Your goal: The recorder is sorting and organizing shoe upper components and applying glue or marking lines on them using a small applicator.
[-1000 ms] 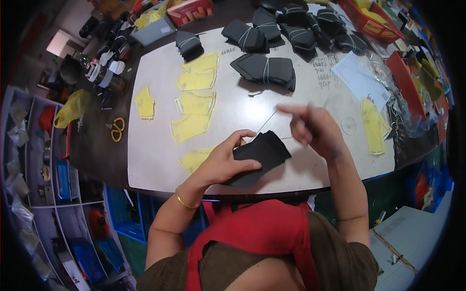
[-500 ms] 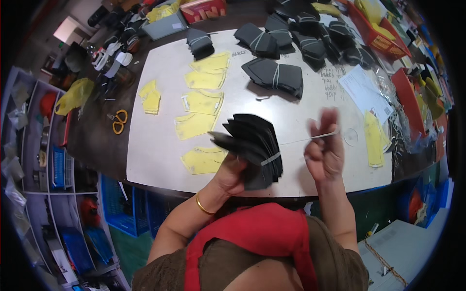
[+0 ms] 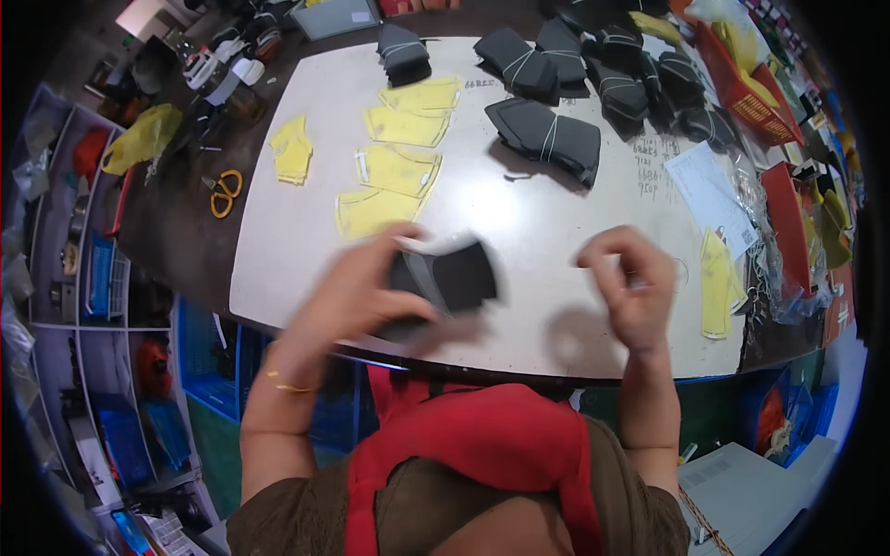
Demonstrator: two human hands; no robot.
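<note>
The dark table (image 3: 176, 227) bears a pale board (image 3: 542, 222) under the held black bundle (image 3: 468, 275)

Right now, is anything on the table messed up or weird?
Nothing looks spilled or broken. The oddest thing is the handwriting straight on the white board, toward its far right. The black bundles beyond it overlap untidily. The stack in the left hand is blurred, so I can't check it.
</note>
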